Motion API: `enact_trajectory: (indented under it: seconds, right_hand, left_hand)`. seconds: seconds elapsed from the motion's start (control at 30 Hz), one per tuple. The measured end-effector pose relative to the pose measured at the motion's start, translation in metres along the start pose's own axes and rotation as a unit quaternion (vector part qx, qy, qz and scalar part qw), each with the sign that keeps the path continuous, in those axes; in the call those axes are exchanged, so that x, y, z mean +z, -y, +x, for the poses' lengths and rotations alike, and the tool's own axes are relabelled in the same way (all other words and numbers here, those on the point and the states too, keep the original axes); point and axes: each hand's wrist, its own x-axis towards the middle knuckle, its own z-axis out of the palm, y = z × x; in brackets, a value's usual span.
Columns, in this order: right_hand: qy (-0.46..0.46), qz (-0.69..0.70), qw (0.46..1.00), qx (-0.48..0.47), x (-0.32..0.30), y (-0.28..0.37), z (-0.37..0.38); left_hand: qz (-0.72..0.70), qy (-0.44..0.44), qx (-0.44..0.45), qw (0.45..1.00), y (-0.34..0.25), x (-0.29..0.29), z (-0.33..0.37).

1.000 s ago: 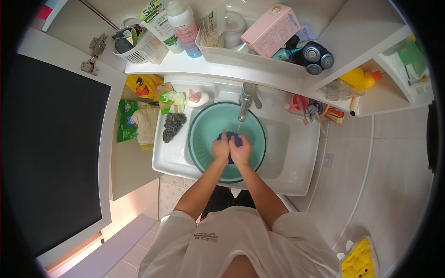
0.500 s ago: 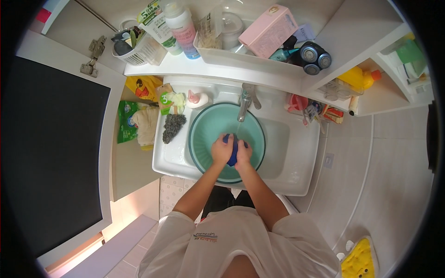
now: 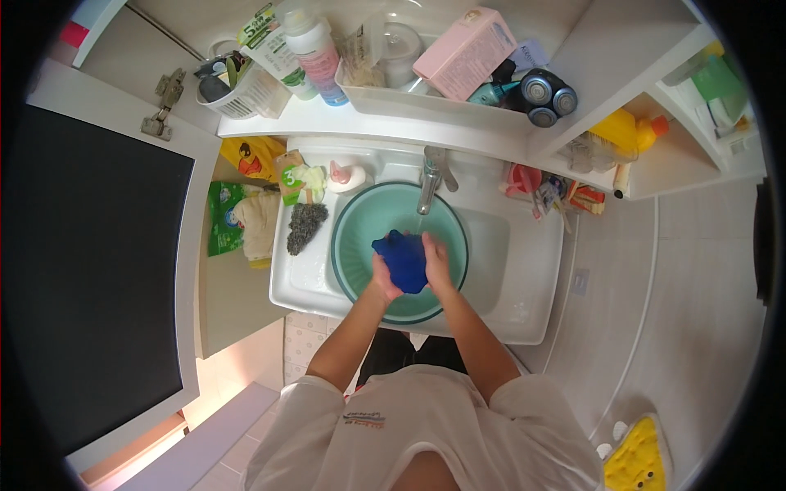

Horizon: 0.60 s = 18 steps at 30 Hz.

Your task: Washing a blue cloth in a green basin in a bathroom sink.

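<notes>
A wet-looking dark blue cloth (image 3: 403, 260) rests bunched between my two hands over a green round basin (image 3: 348, 244). My left hand (image 3: 383, 281) holds it from the left and below, its fingers mostly hidden by the fabric. On the other side my right hand (image 3: 436, 263) grips the cloth's right edge, its fingertips partly hidden. The basin stands in a white sink (image 3: 524, 270). Just beyond my hands, the metal faucet (image 3: 429, 184) points down into the basin, and a thin stream seems to fall from it.
Left of the basin lie a grey scouring pad (image 3: 307, 227) and a white soap dispenser (image 3: 345, 177). Above the sink runs a shelf (image 3: 368, 123) with bottles, a pink box (image 3: 465, 54) and an electric shaver (image 3: 544, 96). A mirrored cabinet door (image 3: 98, 270) hangs open at left.
The blue cloth was squeezed small between my closed hands; now it is spread into a wider bundle. My hands have moved slightly apart and turned, with the cloth showing on top.
</notes>
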Motion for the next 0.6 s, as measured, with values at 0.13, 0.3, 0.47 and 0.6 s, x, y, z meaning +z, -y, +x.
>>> enact_trajectory:
  seconds: [0.13,0.3,0.47,0.6]
  right_hand:
    - [-0.062,-0.449,0.821,-0.347,-0.010,0.001,0.019]
    - [0.056,-0.318,0.906,-0.274,0.001,-0.008,0.012]
    - [-0.047,-0.345,0.888,-0.300,0.036,-0.014,0.012]
    - [-0.040,-0.447,0.891,-0.074,0.039,0.003,0.021]
  left_hand:
    - [-0.026,0.018,0.041,0.999,-0.005,-0.013,0.010]
    - [0.056,-0.108,0.057,0.991,-0.012,-0.024,0.026]
    - [0.207,-0.163,0.128,0.956,0.005,-0.021,0.031]
    - [0.304,-0.339,0.141,0.879,0.004,-0.002,0.029]
